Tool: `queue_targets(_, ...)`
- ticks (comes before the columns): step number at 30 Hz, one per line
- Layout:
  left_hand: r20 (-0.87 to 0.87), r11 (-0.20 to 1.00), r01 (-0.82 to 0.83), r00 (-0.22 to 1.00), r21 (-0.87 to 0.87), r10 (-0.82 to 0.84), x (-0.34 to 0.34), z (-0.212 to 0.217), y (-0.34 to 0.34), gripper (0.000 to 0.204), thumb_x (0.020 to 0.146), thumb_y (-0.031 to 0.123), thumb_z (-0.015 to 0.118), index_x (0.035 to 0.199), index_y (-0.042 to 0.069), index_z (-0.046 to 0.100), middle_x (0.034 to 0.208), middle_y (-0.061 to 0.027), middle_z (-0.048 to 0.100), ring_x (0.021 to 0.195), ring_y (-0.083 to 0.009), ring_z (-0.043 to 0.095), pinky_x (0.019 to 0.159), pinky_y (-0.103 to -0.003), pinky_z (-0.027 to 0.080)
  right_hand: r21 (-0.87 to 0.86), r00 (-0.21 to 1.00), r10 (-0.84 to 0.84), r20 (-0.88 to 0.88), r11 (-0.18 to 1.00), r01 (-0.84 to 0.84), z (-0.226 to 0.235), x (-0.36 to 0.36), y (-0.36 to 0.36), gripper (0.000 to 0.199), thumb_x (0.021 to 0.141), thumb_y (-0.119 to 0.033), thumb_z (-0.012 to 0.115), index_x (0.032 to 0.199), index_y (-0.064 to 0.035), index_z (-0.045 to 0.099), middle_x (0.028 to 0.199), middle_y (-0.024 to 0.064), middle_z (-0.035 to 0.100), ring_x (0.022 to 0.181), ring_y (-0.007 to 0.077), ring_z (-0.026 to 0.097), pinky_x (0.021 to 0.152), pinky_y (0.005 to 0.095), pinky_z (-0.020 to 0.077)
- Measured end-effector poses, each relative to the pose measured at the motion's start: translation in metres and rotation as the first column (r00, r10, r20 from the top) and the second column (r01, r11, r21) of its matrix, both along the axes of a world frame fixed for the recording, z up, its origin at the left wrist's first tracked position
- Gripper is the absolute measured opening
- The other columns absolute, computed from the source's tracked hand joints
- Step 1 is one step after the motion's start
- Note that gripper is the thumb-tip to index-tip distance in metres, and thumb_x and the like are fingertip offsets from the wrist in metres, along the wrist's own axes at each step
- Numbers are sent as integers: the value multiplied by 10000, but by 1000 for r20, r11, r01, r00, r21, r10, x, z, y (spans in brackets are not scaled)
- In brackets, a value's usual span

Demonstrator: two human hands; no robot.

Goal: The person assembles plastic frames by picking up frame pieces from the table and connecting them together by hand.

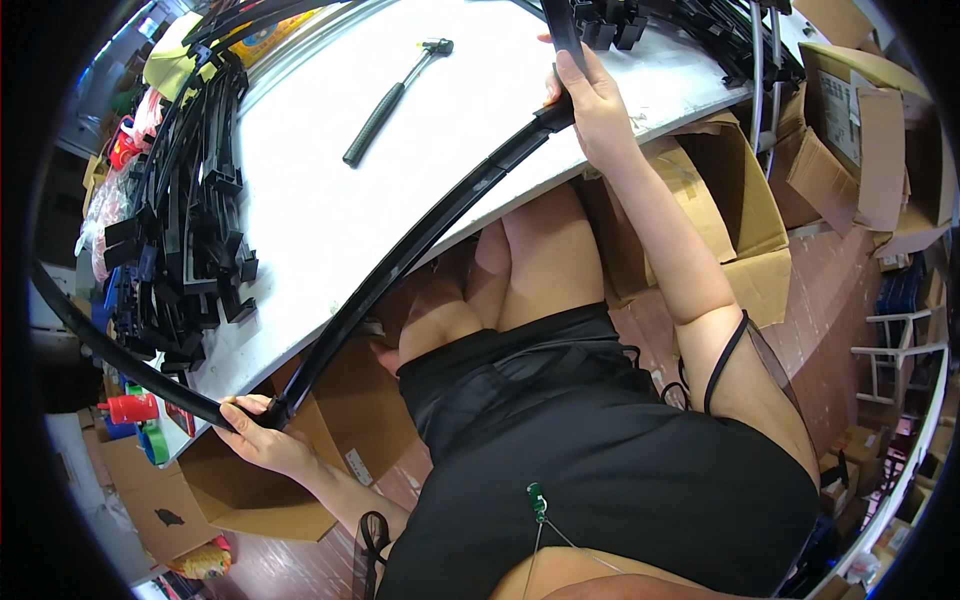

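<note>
A large black frame [400,250] of long, narrow channel-shaped bars spans the space between my hands, tilted over the table's near edge. My left hand [258,438] is closed round one corner of it, low at the left. Farther away at the right, my right hand [592,95] wraps round another corner, where a bar runs up out of the picture. A hammer [398,103] with a black textured grip and metal shaft lies on the white table [310,200], touched by neither hand. The frame's far side is only partly visible.
Piles of black plastic strips [190,220] lie along the table's left side, with more black parts [700,35] at the far right. Open cardboard boxes [735,190] stand under the right edge, and another box [365,410] below my left forearm. A red cup-like object [132,408] is at the near left corner.
</note>
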State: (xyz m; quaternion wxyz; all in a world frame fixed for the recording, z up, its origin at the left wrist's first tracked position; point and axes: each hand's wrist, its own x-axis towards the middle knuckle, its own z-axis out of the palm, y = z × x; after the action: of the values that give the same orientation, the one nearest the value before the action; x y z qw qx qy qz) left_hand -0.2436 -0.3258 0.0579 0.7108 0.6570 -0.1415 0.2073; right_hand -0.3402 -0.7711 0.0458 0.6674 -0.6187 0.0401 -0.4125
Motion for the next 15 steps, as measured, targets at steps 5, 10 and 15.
queue_targets(5,38,996,-64,997,-55,66,-6,12,-20,149,1008,196,441,995,51,471,703,4,412,630,-75,406,564,-219,369,-11,997,-64,46,998,65,2,-3,8,347,1001,-289,461,1258,-60,501,753,-20,470,696,48,443,693,205,429)
queue_targets(10,70,993,-18,997,-113,26,-4,12,-19,150,1007,174,438,1018,28,470,705,-4,405,629,-78,396,573,-212,359,58,992,0,125,998,-8,-1,-5,5,321,1008,-248,450,1260,-53,486,779,-23,433,714,45,415,681,208,434)
queue_targets(15,42,992,-15,999,-124,21,2,15,-8,174,1001,168,453,1056,3,467,724,-14,418,616,-73,397,529,-199,353,81,995,-81,52,994,77,3,-23,26,347,1013,-289,430,1264,-56,481,715,-27,414,666,39,422,696,221,469)
